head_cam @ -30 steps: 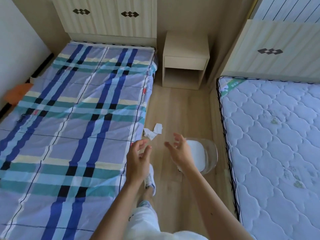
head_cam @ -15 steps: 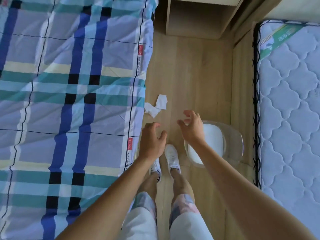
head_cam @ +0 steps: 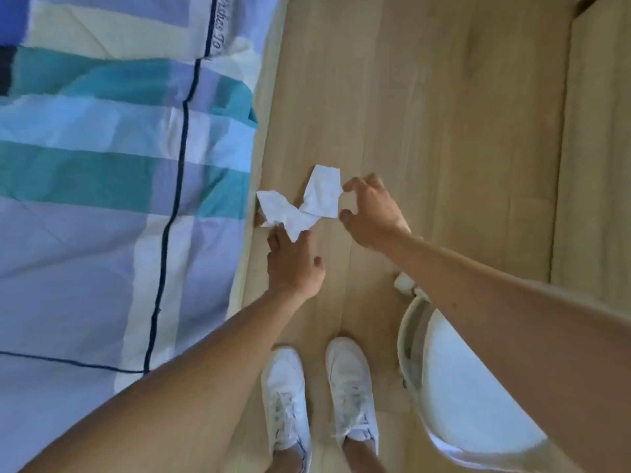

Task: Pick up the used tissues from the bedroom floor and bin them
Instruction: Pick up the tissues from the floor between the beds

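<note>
A: Nearest the camera?

B: Pair of white lace-up shoes [head_cam: 286, 401], side by side on the floor [head_cam: 426, 114]. Just to their right, a round bin [head_cam: 408, 336] with a pale glossy rim and a white liner, partly covered by the right forearm.

A: Hands?

B: Apart, both reaching down and forward. Left hand [head_cam: 293, 264] with fingertips under or against the lower point of the tissues [head_cam: 300, 203]; cannot tell whether pinched or merely touching. Right hand [head_cam: 372, 213] spread, thumb and forefinger gaping at the right edge of the paper, not closed on anything.

A: Location of the tissues?

B: Flat on the floor, hard against the foot of the bed [head_cam: 102, 199], between the two hands, near the bin but apart from it.

A: Handling?

B: Judged very light, limp, easily torn. Two crumpled white lobes, seemingly joined at a narrow waist. No stiffness to lever with, so likely to flop once lifted. Best taken at the raised creases near the middle, gathered into a wad rather than dragged by a corner. Dampness not determinable.

A: Surroundings beyond?

B: Pale wood-grain planks, smooth, low sheen. On the left, soft creased cotton sheet in blue, teal and cream checks with dark piping. On the far right, a plain light wooden panel [head_cam: 597, 165].
</note>
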The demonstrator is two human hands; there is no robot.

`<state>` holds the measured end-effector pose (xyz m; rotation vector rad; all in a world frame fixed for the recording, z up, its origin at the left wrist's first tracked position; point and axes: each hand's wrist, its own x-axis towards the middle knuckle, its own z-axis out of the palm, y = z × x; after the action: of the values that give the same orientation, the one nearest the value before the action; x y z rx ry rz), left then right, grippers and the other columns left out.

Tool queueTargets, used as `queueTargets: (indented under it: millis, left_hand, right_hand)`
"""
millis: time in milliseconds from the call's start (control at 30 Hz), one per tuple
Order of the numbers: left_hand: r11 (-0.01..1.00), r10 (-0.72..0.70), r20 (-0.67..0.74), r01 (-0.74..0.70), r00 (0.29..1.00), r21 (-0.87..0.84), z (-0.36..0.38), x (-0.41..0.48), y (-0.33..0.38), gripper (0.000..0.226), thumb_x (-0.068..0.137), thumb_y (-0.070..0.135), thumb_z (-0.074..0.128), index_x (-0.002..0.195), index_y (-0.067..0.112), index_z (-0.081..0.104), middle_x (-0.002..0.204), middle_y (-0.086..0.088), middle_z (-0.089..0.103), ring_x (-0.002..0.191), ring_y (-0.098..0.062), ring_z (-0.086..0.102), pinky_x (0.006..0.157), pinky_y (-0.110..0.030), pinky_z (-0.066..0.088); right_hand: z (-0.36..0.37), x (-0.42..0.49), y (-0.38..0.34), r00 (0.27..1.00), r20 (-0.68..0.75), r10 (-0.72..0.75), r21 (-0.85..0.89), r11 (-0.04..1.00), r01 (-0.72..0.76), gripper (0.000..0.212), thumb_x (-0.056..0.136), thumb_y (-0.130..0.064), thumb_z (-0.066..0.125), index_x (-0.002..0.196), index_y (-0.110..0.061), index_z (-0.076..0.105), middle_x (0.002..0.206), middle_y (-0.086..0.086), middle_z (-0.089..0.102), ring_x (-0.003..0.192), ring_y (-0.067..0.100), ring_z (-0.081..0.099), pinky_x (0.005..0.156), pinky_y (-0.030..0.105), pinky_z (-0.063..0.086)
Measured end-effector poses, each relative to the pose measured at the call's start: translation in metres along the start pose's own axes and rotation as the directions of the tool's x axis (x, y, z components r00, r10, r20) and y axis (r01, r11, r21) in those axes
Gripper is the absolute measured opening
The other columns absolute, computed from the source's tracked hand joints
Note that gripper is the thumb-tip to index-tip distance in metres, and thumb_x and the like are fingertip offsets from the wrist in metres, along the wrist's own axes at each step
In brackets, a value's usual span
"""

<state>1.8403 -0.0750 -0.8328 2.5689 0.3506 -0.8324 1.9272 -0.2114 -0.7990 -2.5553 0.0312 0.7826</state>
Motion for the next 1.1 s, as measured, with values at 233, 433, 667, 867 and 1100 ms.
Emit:
queueTargets:
  millis: [233, 433, 667, 867, 1100]
  left_hand:
    - [0.994, -0.101, 0.087, 0.097, 0.991, 0.042, 0.076, 0.108, -0.031, 0.058, 0.097, 0.040, 0.056, 0.150, 0.027, 0.038, 0.167, -0.025, -0.014, 0.155, -0.043, -0.016, 0.122, -0.054, 0.024]
    - [0.987, -0.160, 0.071, 0.161, 0.985, -0.003, 0.102, 0.134, -0.041, 0.058, 0.095, 0.035, 0.054, 0.149, 0.019, 0.037, 0.170, -0.015, -0.006, 0.156, -0.039, -0.003, 0.120, -0.055, 0.028]
    - [0.984, -0.121, -0.036, 0.116, 0.992, -0.137, 0.090, 0.122, -0.038, 0.048, 0.097, 0.020, 0.051, 0.143, 0.006, 0.045, 0.156, -0.007, 0.035, 0.137, -0.031, 0.039, 0.105, -0.046, 0.046]
    - [0.699, -0.162, -0.007, 0.110, 0.987, -0.707, 0.030, 0.075, 0.014, 0.043, 0.099, 0.008, 0.040, 0.140, 0.012, 0.052, 0.141, -0.006, 0.057, 0.123, -0.018, 0.053, 0.097, -0.024, 0.044]
    - [0.421, -0.319, -0.091, 0.055, 0.943, -0.905, -0.103, -0.017, 0.084, 0.029, 0.098, 0.014, 0.045, 0.125, 0.015, 0.054, 0.090, 0.013, 0.059, 0.079, -0.001, 0.057, 0.059, -0.009, 0.041]
  right_hand:
    - [0.080, 0.098, 0.045, 0.989, 0.129, -0.068, -0.209, 0.973, 0.095, 0.045, 0.094, -0.018, 0.055, 0.138, -0.021, 0.046, 0.152, 0.003, 0.025, 0.121, 0.029, 0.051, 0.089, 0.043, 0.052]
    - [0.119, 0.146, 0.062, 0.965, 0.217, -0.148, -0.376, 0.899, 0.223, 0.047, 0.095, -0.021, 0.053, 0.141, -0.028, 0.047, 0.165, 0.008, 0.006, 0.150, 0.030, 0.018, 0.113, 0.044, 0.031]
    - [0.135, 0.147, 0.057, 0.948, 0.272, -0.165, -0.461, 0.843, 0.279, 0.060, 0.095, -0.040, 0.053, 0.145, -0.008, 0.043, 0.160, 0.003, 0.025, 0.140, 0.025, 0.039, 0.116, 0.042, 0.028]
    - [0.074, 0.091, 0.026, 0.987, 0.133, -0.088, 0.097, 0.992, 0.076, 0.032, 0.100, -0.022, 0.047, 0.121, -0.009, 0.068, 0.131, 0.004, 0.062, 0.117, 0.024, 0.059, 0.088, 0.032, 0.047]
    - [-0.061, -0.025, -0.043, 0.985, -0.164, 0.051, 0.449, 0.893, 0.029, 0.034, 0.088, -0.012, 0.062, 0.120, -0.022, 0.063, 0.099, -0.010, 0.070, 0.082, -0.001, 0.067, 0.070, 0.020, 0.057]
